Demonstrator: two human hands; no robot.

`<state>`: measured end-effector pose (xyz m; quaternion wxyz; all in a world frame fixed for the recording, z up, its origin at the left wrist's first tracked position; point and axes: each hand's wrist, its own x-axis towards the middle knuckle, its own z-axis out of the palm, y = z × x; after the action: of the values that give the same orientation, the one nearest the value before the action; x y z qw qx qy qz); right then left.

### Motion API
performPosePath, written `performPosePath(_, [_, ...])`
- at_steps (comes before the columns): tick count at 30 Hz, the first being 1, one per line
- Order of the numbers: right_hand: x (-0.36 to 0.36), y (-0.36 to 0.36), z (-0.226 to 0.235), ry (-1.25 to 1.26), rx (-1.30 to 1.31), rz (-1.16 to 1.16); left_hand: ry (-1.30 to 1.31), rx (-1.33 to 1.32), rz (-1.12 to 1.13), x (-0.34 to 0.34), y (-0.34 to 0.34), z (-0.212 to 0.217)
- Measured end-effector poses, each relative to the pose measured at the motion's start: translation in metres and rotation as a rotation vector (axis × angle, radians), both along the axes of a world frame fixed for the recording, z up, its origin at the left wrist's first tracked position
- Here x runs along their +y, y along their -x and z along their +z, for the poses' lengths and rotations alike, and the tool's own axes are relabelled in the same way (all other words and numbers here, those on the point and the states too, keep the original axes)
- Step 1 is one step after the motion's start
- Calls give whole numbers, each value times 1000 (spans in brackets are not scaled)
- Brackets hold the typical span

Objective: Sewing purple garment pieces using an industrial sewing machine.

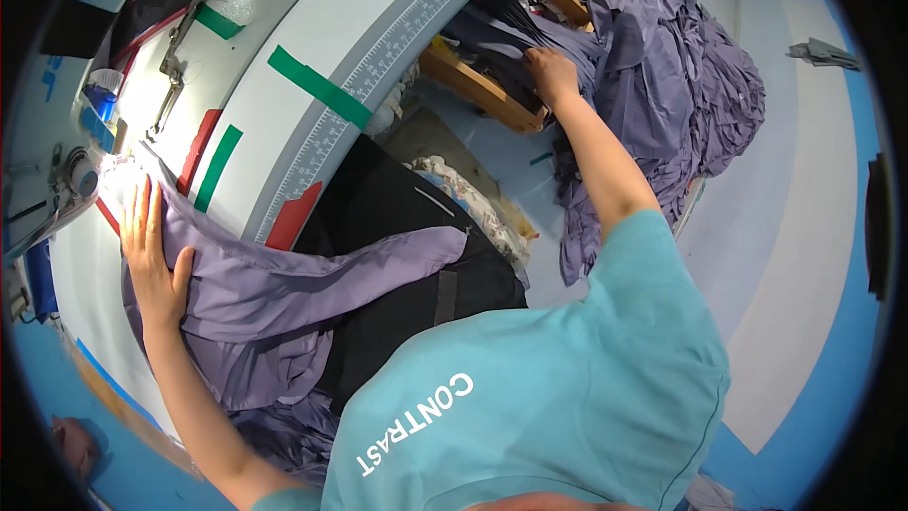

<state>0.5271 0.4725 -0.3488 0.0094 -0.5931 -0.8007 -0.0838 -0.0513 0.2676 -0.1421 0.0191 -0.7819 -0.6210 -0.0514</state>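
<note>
My left hand lies flat with its fingers stretched out on a piece of purple fabric. Its fingertips point to the brightly lit sewing area of a sewing machine at the left. From there the fabric runs over the white table edge and across my lap. Out to the right, my right hand has its fingers curled onto purple cloth lying over a wooden frame. Its fingertips are partly hidden, and the cloth is bunched at them.
A big heap of purple cloth hangs beside the wooden frame. A ruler strip follows the table edge, crossed by green tape and red tape. A phone-like dark device lies at the far left. Floral cloth sits below the table.
</note>
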Motion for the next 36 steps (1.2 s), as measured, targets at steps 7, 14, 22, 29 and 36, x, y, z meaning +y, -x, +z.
performPosePath(7, [-19,-18,9,25,226,35,1,48,-1,0,0,2])
performPosePath(14, [-16,-27,15,82,354,-46,-12,106,-7,-6,4,1])
performPosePath(22, [-65,47,105,143,784,131,391,-1242,274,-47,-122,39])
performPosePath(29, [-205,183,179,671,1225,856,491,-2306,239,-23,-209,19])
performPosePath(36, [-181,185,167,1725,1390,347,-236,-2553,129,-68,-33,57])
